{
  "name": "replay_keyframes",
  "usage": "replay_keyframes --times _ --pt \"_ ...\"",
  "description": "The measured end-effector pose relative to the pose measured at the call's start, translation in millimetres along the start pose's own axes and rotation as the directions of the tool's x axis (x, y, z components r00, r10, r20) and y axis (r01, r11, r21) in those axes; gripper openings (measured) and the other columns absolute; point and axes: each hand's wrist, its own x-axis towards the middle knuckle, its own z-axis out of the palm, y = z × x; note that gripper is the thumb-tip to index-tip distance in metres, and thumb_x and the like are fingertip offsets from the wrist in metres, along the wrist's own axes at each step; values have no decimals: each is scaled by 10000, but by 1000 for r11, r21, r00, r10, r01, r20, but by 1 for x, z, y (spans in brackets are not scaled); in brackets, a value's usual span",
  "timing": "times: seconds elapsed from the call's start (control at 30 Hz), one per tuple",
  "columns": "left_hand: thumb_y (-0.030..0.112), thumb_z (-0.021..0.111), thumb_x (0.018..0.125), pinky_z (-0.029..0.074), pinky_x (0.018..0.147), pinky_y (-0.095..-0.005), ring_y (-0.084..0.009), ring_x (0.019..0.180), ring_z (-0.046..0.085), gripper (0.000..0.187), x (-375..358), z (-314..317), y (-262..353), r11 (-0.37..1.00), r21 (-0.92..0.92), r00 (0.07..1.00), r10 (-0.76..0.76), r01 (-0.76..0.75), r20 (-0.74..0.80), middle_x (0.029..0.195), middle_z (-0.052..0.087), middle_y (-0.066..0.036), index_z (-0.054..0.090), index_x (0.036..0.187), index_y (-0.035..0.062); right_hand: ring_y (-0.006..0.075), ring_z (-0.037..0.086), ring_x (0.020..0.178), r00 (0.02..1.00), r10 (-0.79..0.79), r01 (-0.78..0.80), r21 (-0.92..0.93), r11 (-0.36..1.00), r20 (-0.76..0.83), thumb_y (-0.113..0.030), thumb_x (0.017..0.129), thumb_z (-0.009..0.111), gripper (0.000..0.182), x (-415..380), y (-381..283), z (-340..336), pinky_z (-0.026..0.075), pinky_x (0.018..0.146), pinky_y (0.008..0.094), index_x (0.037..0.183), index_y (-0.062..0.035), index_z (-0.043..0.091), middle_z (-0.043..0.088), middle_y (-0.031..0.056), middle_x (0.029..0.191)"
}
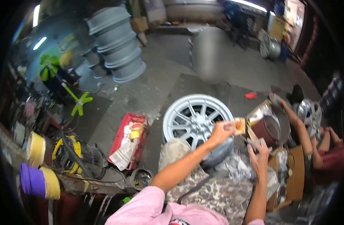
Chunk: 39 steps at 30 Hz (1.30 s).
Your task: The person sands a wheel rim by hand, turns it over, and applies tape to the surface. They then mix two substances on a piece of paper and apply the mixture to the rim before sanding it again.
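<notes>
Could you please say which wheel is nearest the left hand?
The grey spoked wheel by the camouflaged knee; the others are farther from the left hand.

No word or number can be read with certainty. Small print is on the paper (121, 159) at the near edge of the red crate (139, 152); marks on the yellow piece (239, 126) and pink shirt (142, 205) are unclear.
</notes>
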Motion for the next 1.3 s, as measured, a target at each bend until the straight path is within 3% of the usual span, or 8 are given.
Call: replay_keyframes --times 0.07,0.13,0.17,0.2,0.3,0.83,1.03,1.3 --pt "103 734 918 581 668 -270 -119 720 700 329 -6 -1 10 999 32 1000 13 -13 0 911 752 -99 658 1196 -58 327 618 825 1000 9 -8 34 999 -30 -62 856 713 217 1 5 -1 484 777 395 1064 -30 767 604 179 896" --pt "108 741 910 576 704 -259 -117 749 701 359 -7 -3 19 998 50 999 -28 27 27 925 753 -95 651 1217 -55 298 601 789 999 27 -26 57 998 -23 -64 856 719 234 1 0 -4 483 755 388 1083 -30 764 574 152 839" --pt "99 741 910 577 720 -258 -122 775 702 389 -9 -2 20 998 -37 999 -52 52 17 948 752 -105 635 1241 -77 284 588 772 999 -34 35 41 999 -28 -71 857 724 239 1 5 -1 475 738 387 1090 -39 766 555 132 815" --pt "91 739 913 582 727 -259 -127 791 703 408 -8 -2 21 997 -50 998 -62 62 11 969 749 -109 624 1260 -89 231 562 754 1000 -1 2 46 999 -28 -33 865 716 227 0 -1 0 459 718 337 1087 -12 760 539 107 807" --pt "74 726 920 591 743 -252 -116 834 703 380 -12 -1 36 993 -94 996 -65 70 59 1020 740 -106 634 1251 -86 198 554 748 1000 15 -14 52 999 -19 -37 865 720 246 1 0 -3 455 703 322 1106 -14 762 539 89 805" --pt "64 715 906 578 717 -246 -129 869 720 393 -12 2 40 988 -126 995 -82 90 62 1063 750 -129 630 1255 -96 203 569 748 993 116 -115 169 979 6 -86 881 715 219 2 6 -4 465 719 339 1087 -37 773 551 86 783" --pt "73 715 919 570 720 -241 -112 876 707 384 -12 1 41 976 -197 992 -74 93 99 1068 748 -117 627 1253 -94 161 601 759 992 130 -127 214 968 4 -99 935 683 200 1 14 0 482 740 306 1098 -17 764 646 88 811" --pt "66 707 924 566 724 -238 -105 877 700 382 -15 4 45 982 -178 994 -44 61 95 1066 748 -111 625 1261 -94 112 620 821 946 263 -316 357 879 189 -129 977 666 220 0 11 2 499 781 284 1127 7 750 718 58 898"
